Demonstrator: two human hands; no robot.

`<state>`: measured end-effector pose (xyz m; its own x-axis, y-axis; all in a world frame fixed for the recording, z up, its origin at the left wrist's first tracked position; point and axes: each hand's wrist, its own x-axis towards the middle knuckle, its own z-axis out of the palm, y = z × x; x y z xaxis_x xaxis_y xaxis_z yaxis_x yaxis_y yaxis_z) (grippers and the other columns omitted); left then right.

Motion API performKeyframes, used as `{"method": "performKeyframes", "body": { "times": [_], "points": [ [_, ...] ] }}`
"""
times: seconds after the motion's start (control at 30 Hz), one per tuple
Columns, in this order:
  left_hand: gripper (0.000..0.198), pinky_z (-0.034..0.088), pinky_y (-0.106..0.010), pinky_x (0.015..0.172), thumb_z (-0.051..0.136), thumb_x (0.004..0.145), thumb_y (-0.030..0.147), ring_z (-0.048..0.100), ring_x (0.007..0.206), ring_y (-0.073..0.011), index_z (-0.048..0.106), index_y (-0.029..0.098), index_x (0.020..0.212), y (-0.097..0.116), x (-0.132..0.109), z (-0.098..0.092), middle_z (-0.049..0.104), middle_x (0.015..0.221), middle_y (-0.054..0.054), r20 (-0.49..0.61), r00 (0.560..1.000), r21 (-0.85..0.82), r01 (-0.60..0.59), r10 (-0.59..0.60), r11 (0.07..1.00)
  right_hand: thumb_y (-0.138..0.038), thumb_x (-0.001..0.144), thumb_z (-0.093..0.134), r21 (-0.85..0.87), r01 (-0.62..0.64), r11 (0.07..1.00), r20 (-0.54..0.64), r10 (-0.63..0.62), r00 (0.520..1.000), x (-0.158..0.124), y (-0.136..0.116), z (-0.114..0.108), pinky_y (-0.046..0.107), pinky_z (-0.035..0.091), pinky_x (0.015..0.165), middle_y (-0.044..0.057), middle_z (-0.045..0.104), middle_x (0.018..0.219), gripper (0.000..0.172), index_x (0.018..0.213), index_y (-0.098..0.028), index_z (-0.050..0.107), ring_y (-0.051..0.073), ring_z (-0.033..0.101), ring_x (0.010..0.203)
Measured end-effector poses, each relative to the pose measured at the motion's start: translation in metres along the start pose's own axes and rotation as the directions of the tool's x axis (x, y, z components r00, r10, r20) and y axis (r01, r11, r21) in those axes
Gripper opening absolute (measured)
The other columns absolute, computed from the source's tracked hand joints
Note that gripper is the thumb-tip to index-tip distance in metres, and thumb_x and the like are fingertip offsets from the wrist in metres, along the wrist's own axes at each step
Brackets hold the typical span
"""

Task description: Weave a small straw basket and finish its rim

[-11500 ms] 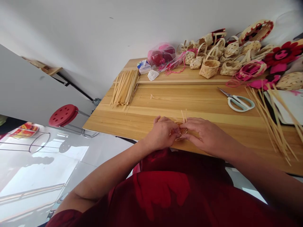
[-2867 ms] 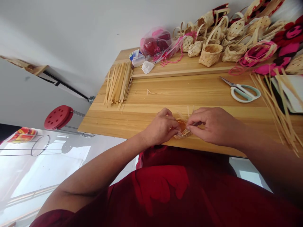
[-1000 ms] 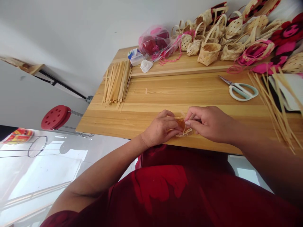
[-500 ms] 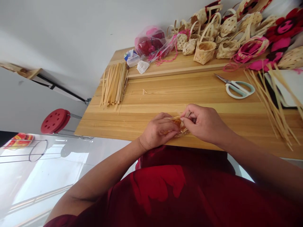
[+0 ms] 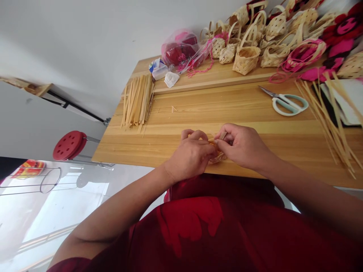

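A small, partly woven piece of pale straw strips (image 5: 217, 153) sits at the near edge of the wooden table (image 5: 227, 109), held between both hands. My left hand (image 5: 193, 155) is closed around its left side, fingers curled over it. My right hand (image 5: 244, 145) pinches a strip end at its top right. Most of the woven piece is hidden by my fingers.
A bundle of cut straw strips (image 5: 137, 100) lies at the far left. White-handled scissors (image 5: 286, 102) lie to the right, with long strips (image 5: 326, 117) beyond them. Several small woven baskets (image 5: 246, 58), a plastic bag (image 5: 183, 51) and pink decorations (image 5: 306, 56) line the back. A red stool (image 5: 69, 144) stands at the left.
My left hand has curled further over the woven piece, covering more of it. My right hand keeps pinching the strip. The view has shifted slightly.
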<state>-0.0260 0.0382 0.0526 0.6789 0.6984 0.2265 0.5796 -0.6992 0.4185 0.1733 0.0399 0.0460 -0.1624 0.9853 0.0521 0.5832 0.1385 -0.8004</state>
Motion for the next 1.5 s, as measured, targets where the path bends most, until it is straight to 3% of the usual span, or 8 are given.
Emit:
{"method": "performKeyframes", "body": {
  "times": [0.27, 0.53, 0.77, 0.9, 1.03, 1.23, 1.4, 1.5],
  "points": [
    [0.019, 0.031, -0.045, 0.100, 0.066, 0.088, 0.014, 0.067, 0.097, -0.0199, 0.078, 0.026, 0.081, 0.001, 0.004, -0.005, 0.079, 0.082, 0.002, 0.039, 0.994, -0.049, 0.105, -0.103, 0.993, -0.018, 0.079, 0.068, -0.050, 0.024, 0.998, -0.014, -0.024, 1.000, 0.003, -0.007, 0.003, 0.029, 0.041, 0.056, -0.002, 0.071, 0.062, 0.008, 0.075, -0.023, 0.064, 0.015, 0.061, 0.053],
    [0.021, 0.033, -0.048, 0.098, 0.061, 0.091, 0.017, 0.064, 0.089, -0.0213, 0.076, 0.024, 0.077, 0.006, 0.006, -0.005, 0.073, 0.072, -0.002, 0.067, 0.979, 0.111, 0.183, -0.191, 0.977, -0.014, 0.077, 0.068, -0.058, 0.019, 0.998, -0.009, -0.019, 1.000, 0.005, -0.012, 0.006, 0.030, 0.042, 0.059, -0.001, 0.071, 0.064, 0.009, 0.075, -0.023, 0.066, 0.016, 0.063, 0.057],
    [0.024, 0.031, -0.046, 0.090, 0.061, 0.094, 0.017, 0.060, 0.093, -0.0245, 0.073, 0.021, 0.073, 0.011, 0.009, -0.011, 0.076, 0.073, -0.004, 0.115, 0.976, 0.234, 0.154, -0.185, 0.960, -0.015, 0.078, 0.066, -0.023, 0.005, 1.000, 0.011, -0.005, 1.000, 0.005, -0.015, 0.008, 0.030, 0.040, 0.058, -0.001, 0.070, 0.065, 0.009, 0.074, -0.023, 0.065, 0.016, 0.061, 0.057],
    [0.023, 0.032, -0.046, 0.090, 0.065, 0.093, 0.021, 0.060, 0.098, -0.0265, 0.075, 0.022, 0.072, 0.010, 0.010, -0.012, 0.077, 0.077, -0.004, 0.147, 0.961, 0.196, 0.206, -0.236, 0.959, -0.016, 0.076, 0.066, 0.006, -0.026, 1.000, 0.028, 0.026, 0.999, 0.005, -0.016, 0.009, 0.030, 0.040, 0.057, -0.001, 0.070, 0.064, 0.008, 0.072, -0.023, 0.063, 0.015, 0.060, 0.056],
    [0.015, 0.032, -0.048, 0.097, 0.070, 0.090, 0.022, 0.063, 0.096, -0.0244, 0.078, 0.025, 0.078, 0.005, 0.010, -0.011, 0.079, 0.080, 0.000, 0.112, 0.953, 0.080, 0.275, -0.283, 0.958, -0.017, 0.074, 0.065, 0.020, -0.009, 1.000, 0.017, 0.009, 1.000, 0.005, -0.015, 0.011, 0.029, 0.038, 0.054, -0.002, 0.068, 0.062, 0.007, 0.072, -0.023, 0.063, 0.014, 0.056, 0.053],
    [0.026, 0.033, -0.049, 0.099, 0.060, 0.096, 0.015, 0.060, 0.095, -0.0246, 0.073, 0.020, 0.074, 0.009, 0.003, -0.011, 0.075, 0.076, -0.004, 0.118, 0.984, 0.212, 0.110, -0.137, 0.971, -0.020, 0.078, 0.065, 0.070, -0.022, 0.997, 0.030, 0.020, 0.999, 0.004, -0.013, 0.014, 0.029, 0.040, 0.053, 0.000, 0.069, 0.064, 0.008, 0.073, -0.024, 0.062, 0.016, 0.060, 0.056],
    [0.029, 0.025, -0.053, 0.113, 0.055, 0.096, 0.006, 0.058, 0.117, -0.0276, 0.077, 0.025, 0.095, 0.013, -0.015, -0.010, 0.078, 0.101, -0.003, 0.141, 0.989, 0.262, 0.000, -0.038, 0.965, -0.024, 0.081, 0.068, 0.134, -0.045, 0.990, 0.030, 0.041, 0.999, 0.002, -0.011, 0.017, 0.030, 0.044, 0.053, 0.001, 0.069, 0.064, 0.008, 0.076, -0.024, 0.062, 0.017, 0.062, 0.056],
    [0.019, 0.020, -0.055, 0.119, 0.061, 0.099, 0.016, 0.056, 0.128, -0.0285, 0.077, 0.026, 0.098, 0.010, -0.025, -0.007, 0.078, 0.111, -0.003, 0.089, 0.995, 0.245, 0.015, -0.038, 0.969, -0.025, 0.082, 0.068, 0.160, -0.040, 0.986, 0.020, 0.037, 0.999, 0.001, -0.010, 0.020, 0.031, 0.047, 0.054, 0.001, 0.070, 0.066, 0.008, 0.076, -0.024, 0.063, 0.018, 0.063, 0.057]
  ]
}}
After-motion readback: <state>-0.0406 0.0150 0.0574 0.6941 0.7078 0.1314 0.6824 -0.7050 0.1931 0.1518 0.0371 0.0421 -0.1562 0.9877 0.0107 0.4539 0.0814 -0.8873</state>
